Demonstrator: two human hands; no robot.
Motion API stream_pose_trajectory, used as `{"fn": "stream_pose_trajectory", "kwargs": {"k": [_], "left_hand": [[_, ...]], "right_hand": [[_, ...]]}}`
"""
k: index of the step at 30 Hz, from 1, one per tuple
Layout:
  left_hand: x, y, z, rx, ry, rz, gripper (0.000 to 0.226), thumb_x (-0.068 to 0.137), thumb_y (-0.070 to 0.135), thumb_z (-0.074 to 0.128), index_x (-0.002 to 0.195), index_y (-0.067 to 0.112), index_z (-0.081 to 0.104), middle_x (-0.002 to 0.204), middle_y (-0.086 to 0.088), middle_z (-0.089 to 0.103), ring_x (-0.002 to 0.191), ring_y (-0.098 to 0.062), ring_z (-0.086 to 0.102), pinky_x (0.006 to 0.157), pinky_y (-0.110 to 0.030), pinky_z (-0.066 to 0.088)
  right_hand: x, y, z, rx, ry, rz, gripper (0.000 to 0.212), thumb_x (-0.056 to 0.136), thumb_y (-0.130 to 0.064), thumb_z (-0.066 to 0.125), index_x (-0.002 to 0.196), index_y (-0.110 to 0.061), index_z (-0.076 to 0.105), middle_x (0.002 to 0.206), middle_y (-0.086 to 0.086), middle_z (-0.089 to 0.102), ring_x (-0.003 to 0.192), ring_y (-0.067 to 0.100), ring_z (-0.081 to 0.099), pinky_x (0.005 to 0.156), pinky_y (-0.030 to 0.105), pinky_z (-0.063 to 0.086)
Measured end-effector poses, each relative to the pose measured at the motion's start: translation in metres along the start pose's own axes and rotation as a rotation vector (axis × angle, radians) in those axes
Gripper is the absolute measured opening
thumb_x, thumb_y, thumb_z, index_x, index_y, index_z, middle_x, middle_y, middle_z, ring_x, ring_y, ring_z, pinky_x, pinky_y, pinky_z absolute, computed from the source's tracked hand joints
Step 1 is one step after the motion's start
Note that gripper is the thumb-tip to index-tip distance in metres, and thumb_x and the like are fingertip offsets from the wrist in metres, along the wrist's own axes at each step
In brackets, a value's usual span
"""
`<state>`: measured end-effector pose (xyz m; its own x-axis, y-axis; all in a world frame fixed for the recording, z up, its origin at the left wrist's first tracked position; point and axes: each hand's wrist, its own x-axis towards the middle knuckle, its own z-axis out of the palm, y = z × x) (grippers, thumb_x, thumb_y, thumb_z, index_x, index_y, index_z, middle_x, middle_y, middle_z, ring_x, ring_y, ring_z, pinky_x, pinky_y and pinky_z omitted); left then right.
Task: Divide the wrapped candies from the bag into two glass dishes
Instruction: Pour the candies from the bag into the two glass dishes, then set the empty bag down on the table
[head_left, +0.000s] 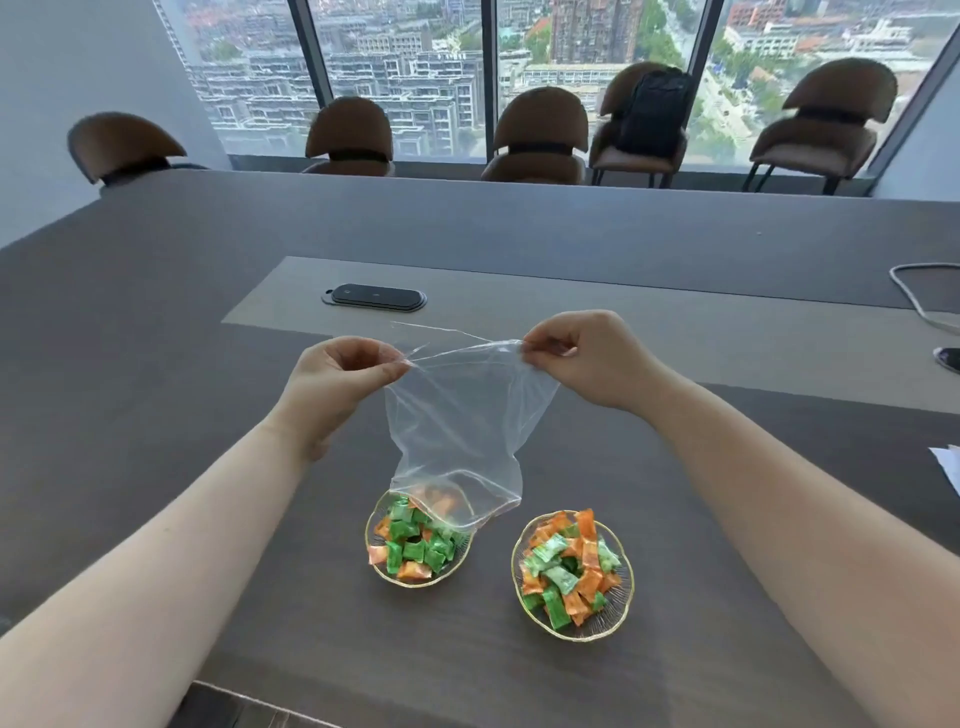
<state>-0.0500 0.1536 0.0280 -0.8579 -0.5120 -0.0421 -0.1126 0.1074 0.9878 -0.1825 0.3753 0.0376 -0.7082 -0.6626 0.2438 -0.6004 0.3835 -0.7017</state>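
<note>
The left hand (332, 384) and the right hand (582, 358) each pinch an upper corner of a clear plastic bag (457, 426), holding it upside down in the air. Its open mouth hangs over the far rim of the left glass dish (376, 566); the bag looks empty. Beside it, apart, stands the right glass dish (618, 613). Both of the two dishes hold heaps of green and orange wrapped candies (415, 545). They rest on a dark grey tabletop (156, 364) bearing a black oval panel (376, 297). Five brown chairs (537, 137) line the far side, one carrying a black backpack (657, 111), before tall windows (395, 52).
</note>
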Motion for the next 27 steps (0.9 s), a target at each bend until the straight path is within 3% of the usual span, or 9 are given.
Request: {"fn": "stream_pose_trajectory", "kwargs": {"k": [4, 8, 11, 13, 17, 20, 22, 23, 27], "left_hand": [[0.011, -0.006, -0.046, 0.022, 0.072, -0.016, 0.012, 0.070, 0.011, 0.077, 0.070, 0.017, 0.068, 0.078, 0.003, 0.071, 0.074, -0.006, 0.063, 0.082, -0.022, 0.046], [0.025, -0.019, -0.097, 0.059, 0.164, -0.036, 0.015, 0.068, 0.010, 0.078, 0.068, 0.016, 0.065, 0.072, -0.001, 0.067, 0.061, -0.002, 0.061, 0.071, -0.017, 0.047], [0.044, -0.034, -0.136, 0.122, 0.227, -0.055, 0.017, 0.066, 0.012, 0.080, 0.066, 0.016, 0.064, 0.071, -0.004, 0.063, 0.063, -0.008, 0.059, 0.068, -0.017, 0.047], [0.061, -0.047, -0.158, 0.186, 0.261, -0.070, 0.019, 0.067, 0.012, 0.080, 0.065, 0.017, 0.062, 0.070, -0.003, 0.062, 0.064, -0.010, 0.057, 0.067, -0.017, 0.046], [0.102, -0.079, -0.187, 0.332, 0.297, -0.119, 0.017, 0.069, 0.011, 0.078, 0.067, 0.016, 0.061, 0.070, 0.000, 0.062, 0.063, -0.009, 0.053, 0.061, -0.017, 0.043], [0.131, -0.110, -0.202, 0.439, 0.306, -0.170, 0.009, 0.071, 0.009, 0.073, 0.076, 0.009, 0.065, 0.071, 0.002, 0.062, 0.065, -0.012, 0.054, 0.061, -0.017, 0.042], [0.145, -0.133, -0.210, 0.487, 0.298, -0.199, 0.010, 0.073, 0.009, 0.071, 0.082, 0.008, 0.066, 0.076, 0.000, 0.065, 0.071, -0.016, 0.057, 0.066, -0.020, 0.045], [0.151, -0.145, -0.212, 0.499, 0.284, -0.213, 0.012, 0.074, 0.008, 0.070, 0.085, 0.008, 0.067, 0.081, -0.002, 0.066, 0.075, -0.017, 0.058, 0.071, -0.023, 0.048], [0.163, -0.187, -0.219, 0.525, 0.163, -0.285, 0.044, 0.081, 0.011, 0.064, 0.123, 0.007, 0.057, 0.116, -0.003, 0.063, 0.102, -0.020, 0.060, 0.099, -0.028, 0.043]], "right_hand": [[0.030, -0.022, 0.036, 0.061, -0.103, 0.026, 0.014, 0.081, -0.002, 0.064, 0.090, -0.007, 0.073, 0.078, 0.001, 0.070, 0.064, -0.001, 0.060, 0.072, 0.011, 0.048], [0.061, -0.045, 0.082, 0.305, -0.235, 0.120, 0.017, 0.087, 0.004, 0.054, 0.089, -0.003, 0.069, 0.080, 0.010, 0.069, 0.066, 0.014, 0.066, 0.070, 0.026, 0.058], [0.087, -0.056, 0.121, 0.413, -0.285, 0.195, 0.013, 0.090, 0.004, 0.052, 0.092, 0.001, 0.064, 0.078, 0.011, 0.066, 0.066, 0.022, 0.061, 0.060, 0.029, 0.057], [0.104, -0.058, 0.149, 0.445, -0.309, 0.253, 0.013, 0.091, 0.004, 0.050, 0.098, 0.009, 0.061, 0.079, 0.014, 0.064, 0.069, 0.026, 0.058, 0.063, 0.036, 0.052], [0.139, -0.046, 0.207, 0.327, -0.351, 0.293, 0.017, 0.088, 0.004, 0.050, 0.097, 0.005, 0.064, 0.081, 0.014, 0.068, 0.073, 0.028, 0.066, 0.075, 0.045, 0.057], [0.161, -0.028, 0.252, 0.173, -0.371, 0.272, 0.018, 0.086, 0.001, 0.052, 0.093, -0.003, 0.069, 0.084, 0.012, 0.073, 0.077, 0.026, 0.068, 0.072, 0.035, 0.058], [0.171, -0.017, 0.278, 0.084, -0.388, 0.262, 0.019, 0.087, -0.004, 0.053, 0.095, -0.006, 0.070, 0.083, 0.004, 0.070, 0.076, 0.019, 0.062, 0.064, 0.020, 0.049], [0.175, -0.011, 0.290, 0.050, -0.389, 0.260, 0.019, 0.087, -0.007, 0.053, 0.096, -0.007, 0.070, 0.084, 0.002, 0.068, 0.078, 0.017, 0.058, 0.064, 0.019, 0.046], [0.184, 0.012, 0.328, -0.032, -0.356, 0.299, 0.021, 0.088, -0.014, 0.054, 0.103, -0.013, 0.068, 0.106, 0.005, 0.070, 0.099, 0.023, 0.060, 0.089, 0.036, 0.051]]}}
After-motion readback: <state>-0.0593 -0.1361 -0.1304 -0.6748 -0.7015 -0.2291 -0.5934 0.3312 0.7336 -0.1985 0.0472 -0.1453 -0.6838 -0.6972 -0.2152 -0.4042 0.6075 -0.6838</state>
